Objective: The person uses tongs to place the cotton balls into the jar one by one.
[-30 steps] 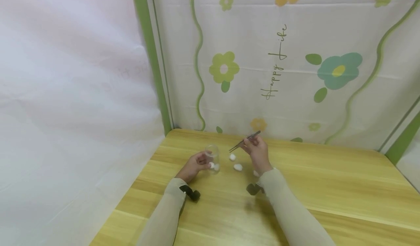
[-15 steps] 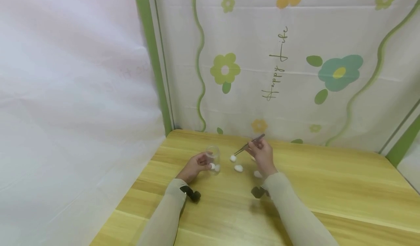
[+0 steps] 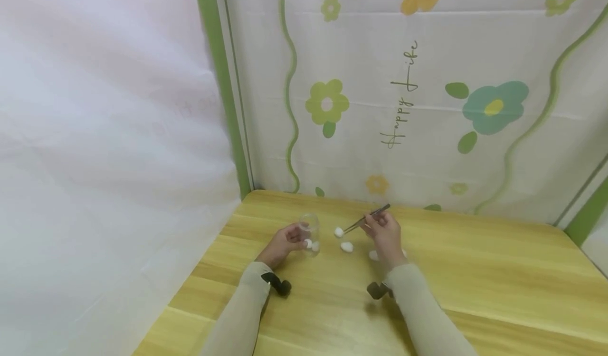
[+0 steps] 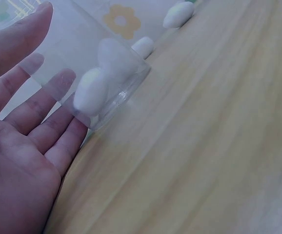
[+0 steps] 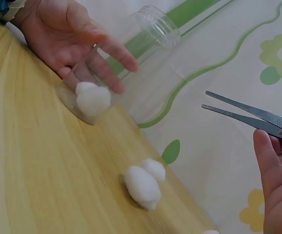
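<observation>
My left hand [image 3: 283, 245] holds a clear plastic jar [image 3: 310, 231] upright, thumb on one side and fingers on the other. Two white cotton balls [image 5: 93, 101] lie at the bottom of the jar. The right hand [image 3: 386, 241] pinches metal tweezers [image 5: 238, 117] between thumb and fingers. The tweezer tips are apart with nothing between them, just to the right of a cotton ball [image 3: 339, 232] on the table. A second cotton ball [image 3: 347, 247] lies nearer to me. Under the right hand, another cotton ball [image 3: 373, 255] is partly hidden.
The wooden table [image 3: 304, 308] ends at the back against a white curtain [image 3: 351, 44] printed with flowers. One more cotton ball [image 3: 404, 253] peeks out right of my right wrist. A white sheet [image 3: 119, 160] hangs along the left side.
The right hand with the tweezers has moved right and lower, bringing the tips down beside the far cotton ball. My left hand keeps holding the jar in place.
</observation>
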Motion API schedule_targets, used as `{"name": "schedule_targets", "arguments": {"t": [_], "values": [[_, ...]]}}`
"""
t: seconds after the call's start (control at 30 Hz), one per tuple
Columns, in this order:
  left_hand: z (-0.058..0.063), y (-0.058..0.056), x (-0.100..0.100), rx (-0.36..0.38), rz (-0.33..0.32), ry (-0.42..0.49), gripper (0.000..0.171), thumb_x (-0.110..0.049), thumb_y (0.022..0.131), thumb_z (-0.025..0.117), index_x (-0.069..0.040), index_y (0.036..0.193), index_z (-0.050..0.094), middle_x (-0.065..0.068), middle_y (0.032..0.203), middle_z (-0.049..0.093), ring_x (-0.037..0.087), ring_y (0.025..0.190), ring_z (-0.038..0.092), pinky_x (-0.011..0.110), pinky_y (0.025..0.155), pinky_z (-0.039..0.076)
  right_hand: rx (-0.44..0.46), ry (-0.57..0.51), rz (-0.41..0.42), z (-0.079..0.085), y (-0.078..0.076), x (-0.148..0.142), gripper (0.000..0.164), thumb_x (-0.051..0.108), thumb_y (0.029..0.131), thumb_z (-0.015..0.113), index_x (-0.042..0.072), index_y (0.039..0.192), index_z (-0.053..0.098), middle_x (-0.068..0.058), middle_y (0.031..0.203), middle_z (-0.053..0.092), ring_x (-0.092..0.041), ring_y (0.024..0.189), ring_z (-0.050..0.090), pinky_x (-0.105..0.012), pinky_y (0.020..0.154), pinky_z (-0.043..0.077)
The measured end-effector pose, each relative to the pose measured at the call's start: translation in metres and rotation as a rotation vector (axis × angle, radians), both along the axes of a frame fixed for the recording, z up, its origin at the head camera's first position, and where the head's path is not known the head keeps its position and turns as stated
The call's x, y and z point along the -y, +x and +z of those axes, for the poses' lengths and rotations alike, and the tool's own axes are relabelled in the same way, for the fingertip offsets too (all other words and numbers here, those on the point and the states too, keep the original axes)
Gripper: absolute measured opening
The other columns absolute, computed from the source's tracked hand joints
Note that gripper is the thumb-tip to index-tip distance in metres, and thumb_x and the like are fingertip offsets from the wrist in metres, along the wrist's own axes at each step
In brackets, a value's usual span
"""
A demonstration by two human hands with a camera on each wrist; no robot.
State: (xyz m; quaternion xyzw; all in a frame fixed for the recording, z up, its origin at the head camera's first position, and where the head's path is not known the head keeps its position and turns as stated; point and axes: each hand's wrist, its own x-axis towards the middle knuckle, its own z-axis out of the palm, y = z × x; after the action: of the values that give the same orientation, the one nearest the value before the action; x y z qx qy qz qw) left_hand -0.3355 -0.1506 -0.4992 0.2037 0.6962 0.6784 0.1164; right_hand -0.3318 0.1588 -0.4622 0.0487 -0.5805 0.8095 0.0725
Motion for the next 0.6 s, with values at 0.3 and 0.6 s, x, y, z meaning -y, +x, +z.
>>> {"name": "schedule_targets", "arguments": {"t": [0.3,0.6], "values": [[-0.0069,0.0009,0.0011,0.012,-0.011,-0.007,0.059,-0.005,0.090,0.069,-0.001,0.142,0.042,0.026,0.133,0.053,0.036,0.124,0.050,0.037,0.101,0.044,0.002,0.064,-0.003,-0.0078,0.0068,-0.0040,0.031,0.009,0.093,0.067,-0.006,0.113,0.049,-0.016,0.107,0.058,-0.020,0.102,0.064,-0.033,0.090,0.052],[-0.0067,-0.0014,0.0036,-0.003,-0.005,0.005,0.052,-0.006,0.091,0.068,-0.012,0.139,0.050,0.026,0.134,0.052,0.035,0.124,0.051,0.037,0.100,0.045,-0.014,0.114,0.035,-0.0100,0.0029,-0.0003,0.028,0.009,0.094,0.065,-0.006,0.110,0.048,-0.013,0.108,0.055,-0.026,0.110,0.060,-0.033,0.091,0.051]]}}
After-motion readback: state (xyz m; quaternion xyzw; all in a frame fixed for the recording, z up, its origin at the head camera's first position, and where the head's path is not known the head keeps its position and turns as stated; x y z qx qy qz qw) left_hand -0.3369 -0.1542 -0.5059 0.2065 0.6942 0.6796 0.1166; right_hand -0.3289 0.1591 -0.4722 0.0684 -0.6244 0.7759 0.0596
